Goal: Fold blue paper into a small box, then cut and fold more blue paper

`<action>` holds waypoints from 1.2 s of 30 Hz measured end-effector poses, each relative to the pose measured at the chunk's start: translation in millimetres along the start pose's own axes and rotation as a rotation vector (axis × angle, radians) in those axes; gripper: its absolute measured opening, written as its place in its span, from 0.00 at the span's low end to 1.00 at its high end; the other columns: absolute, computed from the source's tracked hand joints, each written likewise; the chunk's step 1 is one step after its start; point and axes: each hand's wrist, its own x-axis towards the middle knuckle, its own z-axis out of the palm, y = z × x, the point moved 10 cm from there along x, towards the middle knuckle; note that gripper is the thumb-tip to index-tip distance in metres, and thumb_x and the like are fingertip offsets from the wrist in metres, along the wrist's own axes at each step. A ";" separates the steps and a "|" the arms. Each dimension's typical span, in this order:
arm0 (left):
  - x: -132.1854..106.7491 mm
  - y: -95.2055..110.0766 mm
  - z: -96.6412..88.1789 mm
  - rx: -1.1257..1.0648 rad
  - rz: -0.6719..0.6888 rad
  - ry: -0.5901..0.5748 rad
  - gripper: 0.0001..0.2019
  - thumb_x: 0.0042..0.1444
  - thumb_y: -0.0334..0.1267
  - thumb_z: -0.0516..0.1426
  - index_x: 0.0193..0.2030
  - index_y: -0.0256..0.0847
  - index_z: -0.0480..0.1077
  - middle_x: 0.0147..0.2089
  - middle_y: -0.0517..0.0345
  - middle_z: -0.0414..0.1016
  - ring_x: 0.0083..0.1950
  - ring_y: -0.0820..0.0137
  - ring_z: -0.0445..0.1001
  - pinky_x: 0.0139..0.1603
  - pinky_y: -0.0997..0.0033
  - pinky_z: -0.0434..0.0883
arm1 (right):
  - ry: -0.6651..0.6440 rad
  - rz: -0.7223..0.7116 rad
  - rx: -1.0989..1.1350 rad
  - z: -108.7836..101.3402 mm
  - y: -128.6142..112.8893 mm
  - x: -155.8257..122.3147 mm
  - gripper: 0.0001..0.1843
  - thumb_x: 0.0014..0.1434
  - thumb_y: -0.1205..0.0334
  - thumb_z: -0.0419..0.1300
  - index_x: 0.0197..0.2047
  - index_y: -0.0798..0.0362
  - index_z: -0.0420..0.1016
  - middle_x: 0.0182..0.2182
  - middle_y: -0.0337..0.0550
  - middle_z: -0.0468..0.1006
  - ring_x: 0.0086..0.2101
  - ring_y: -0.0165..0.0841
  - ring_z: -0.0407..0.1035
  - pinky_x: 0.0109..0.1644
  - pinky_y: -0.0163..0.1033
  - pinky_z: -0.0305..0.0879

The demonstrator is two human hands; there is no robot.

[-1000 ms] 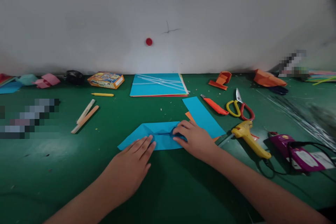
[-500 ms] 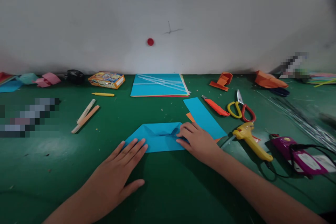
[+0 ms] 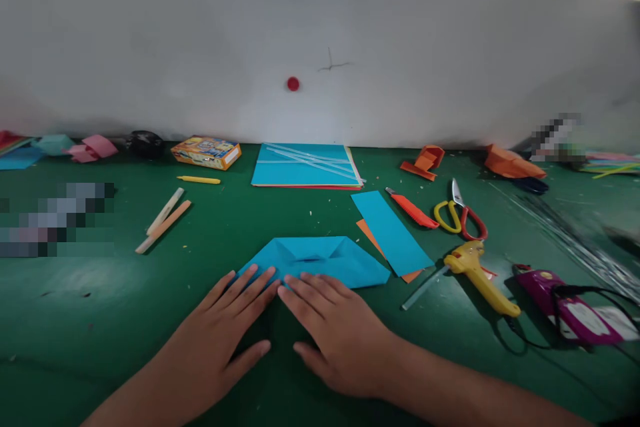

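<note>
A folded sheet of blue paper (image 3: 320, 255) lies on the green table, its upper corners slanted and a small raised pocket along its middle. My left hand (image 3: 225, 327) rests flat on its lower left edge, fingers stretched out and thumb apart. Beside it, my right hand (image 3: 335, 327) presses flat fingers on the paper's lower edge near the centre. Neither hand grasps anything. To the right of the folded sheet, a blue paper strip (image 3: 390, 230) lies over an orange paper piece (image 3: 371, 239).
On the right are an orange cutter (image 3: 413, 211), scissors (image 3: 457, 210), a yellow glue gun (image 3: 483, 280) and a corded purple device (image 3: 565, 307). A stack of coloured paper (image 3: 300, 173), a patterned box (image 3: 206, 152) and a yellow pen (image 3: 199, 180) lie near the wall.
My right hand has left the paper's upper right fold, moved down and left, and now lies flat next to my left hand. The right end of the folded paper is uncovered.
</note>
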 end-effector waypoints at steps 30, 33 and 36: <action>67.8 -45.6 -32.9 -0.302 -0.248 0.006 0.22 0.69 0.55 0.54 0.62 0.46 0.74 0.60 0.50 0.75 0.58 0.54 0.74 0.57 0.55 0.74 | 0.067 0.260 -0.076 -64.7 83.4 -27.5 0.24 0.72 0.53 0.55 0.68 0.49 0.69 0.60 0.54 0.78 0.58 0.50 0.72 0.60 0.61 0.68; 84.4 -50.0 -18.7 -0.322 -0.246 -0.043 0.22 0.69 0.54 0.55 0.62 0.46 0.74 0.61 0.49 0.74 0.60 0.53 0.72 0.59 0.53 0.72 | 0.079 0.246 -0.065 -59.1 82.5 -21.0 0.25 0.70 0.59 0.58 0.68 0.50 0.68 0.54 0.52 0.81 0.52 0.48 0.74 0.57 0.58 0.69; 89.9 -45.8 -10.6 -0.350 -0.260 -0.045 0.18 0.68 0.54 0.57 0.54 0.46 0.78 0.58 0.50 0.74 0.58 0.55 0.72 0.57 0.54 0.72 | 0.141 0.069 -0.025 -62.8 63.5 -28.4 0.20 0.73 0.66 0.53 0.65 0.47 0.71 0.47 0.48 0.82 0.47 0.42 0.74 0.56 0.53 0.66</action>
